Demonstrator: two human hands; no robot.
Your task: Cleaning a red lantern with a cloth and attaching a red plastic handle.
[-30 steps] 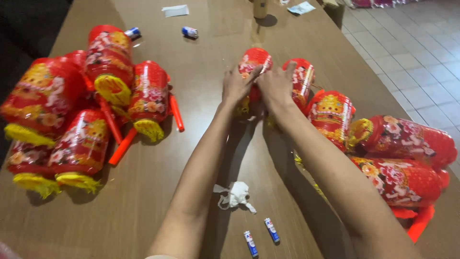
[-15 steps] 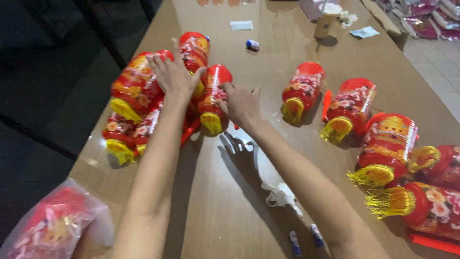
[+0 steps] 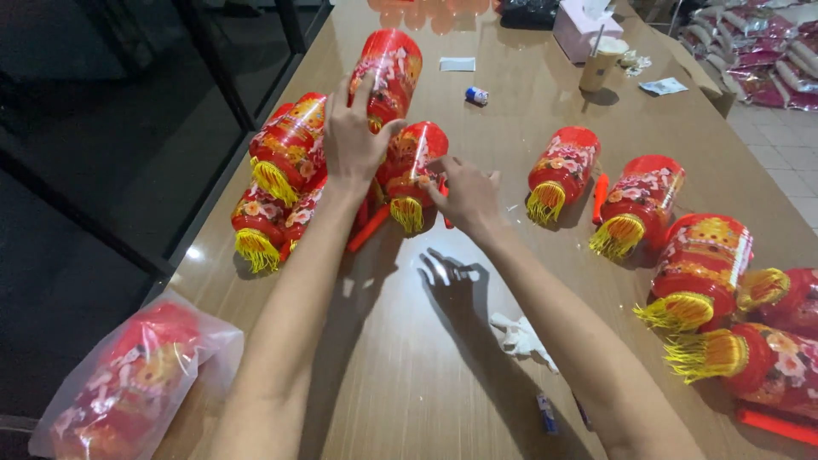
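Several red paper lanterns with yellow tassels lie on a brown wooden table (image 3: pixel 409 358). My left hand (image 3: pixel 354 136) rests fingers spread on the left pile, touching a tall lantern (image 3: pixel 392 64) and a lantern beside it (image 3: pixel 290 140). My right hand (image 3: pixel 464 192) is close by, its fingers on the side of another lantern (image 3: pixel 413 162) with a red stick (image 3: pixel 368 228) under it. Neither hand lifts anything clear of the table.
More lanterns lie to the right (image 3: pixel 562 170), (image 3: pixel 639 200), (image 3: pixel 703 268). A bagged lantern (image 3: pixel 128 383) sits at the near left edge. A crumpled white scrap (image 3: pixel 521 336), small batteries (image 3: pixel 547 413), a paper cup (image 3: pixel 601 61) and a tissue box (image 3: pixel 579 21) are also on the table.
My view and both hands swung from the right group of lanterns to the left pile. My hands now rest on lanterns there, the left hand higher up than half a second ago.
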